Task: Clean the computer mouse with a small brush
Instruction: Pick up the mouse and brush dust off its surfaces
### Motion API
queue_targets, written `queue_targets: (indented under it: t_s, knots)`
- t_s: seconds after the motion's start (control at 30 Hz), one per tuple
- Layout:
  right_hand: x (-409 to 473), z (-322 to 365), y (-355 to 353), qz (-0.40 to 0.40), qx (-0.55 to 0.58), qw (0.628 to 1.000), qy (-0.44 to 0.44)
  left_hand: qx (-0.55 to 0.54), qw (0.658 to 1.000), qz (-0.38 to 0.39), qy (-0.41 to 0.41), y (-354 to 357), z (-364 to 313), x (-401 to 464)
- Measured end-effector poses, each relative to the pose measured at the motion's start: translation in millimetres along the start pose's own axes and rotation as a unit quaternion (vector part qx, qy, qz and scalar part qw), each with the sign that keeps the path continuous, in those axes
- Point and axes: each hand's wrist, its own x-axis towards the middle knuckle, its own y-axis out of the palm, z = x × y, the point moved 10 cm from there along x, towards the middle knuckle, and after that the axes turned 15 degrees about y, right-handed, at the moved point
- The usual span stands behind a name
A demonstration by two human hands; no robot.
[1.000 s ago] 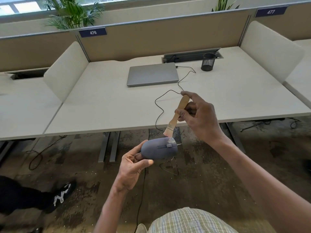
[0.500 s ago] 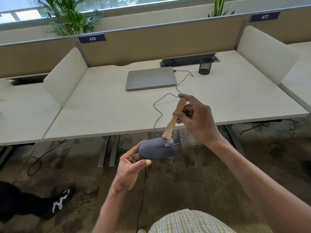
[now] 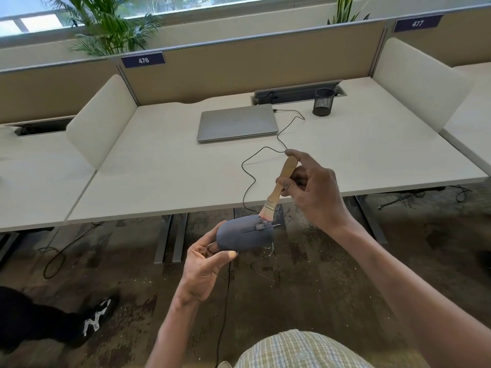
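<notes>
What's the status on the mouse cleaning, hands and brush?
Left hand grips mouse off the desk. Right hand holds brush, bristles on the wheel end. Nothing in the way.

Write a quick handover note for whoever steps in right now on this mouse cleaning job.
Left hand: holding the grey mouse by its rear, out in front of the desk, top up.
Right hand: gripping the small brush by its wooden handle, bristles on the mouse's front by the scroll wheel.
Done: brushing is underway at the front.
Left: the rest of the top, the sides and the underside, as far as can be judged.
</notes>
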Motion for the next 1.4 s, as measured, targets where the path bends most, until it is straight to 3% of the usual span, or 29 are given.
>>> queue_targets:
  t_s: [0.67,0.87,1.1,1.27,1.4]
  knots:
    - [3.6,11.0,-5.2,-0.014,-0.012,1.000,-0.011,-0.012,1.000,-0.009,-0.002,-0.6,-3.3,-3.4]
    - [-6.7,12.6,12.7,0.031,0.002,0.999,-0.019,-0.012,1.000,-0.013,-0.001,-1.3,-2.7,-7.7]
    - [-1.6,14.3,0.6,0.004,-0.004,1.000,-0.020,-0.012,1.000,-0.020,0.003,-1.7,-5.1,-9.2]
    - [-7.6,37.1,20.4,0.079,0.012,0.993,-0.083,-0.011,1.000,-0.003,0.003,7.4,-7.7,-5.4]
    - [-7.9,31.2,22.2,0.107,-0.020,0.991,-0.077,-0.015,1.000,-0.006,0.005,5.9,-11.8,-5.0]
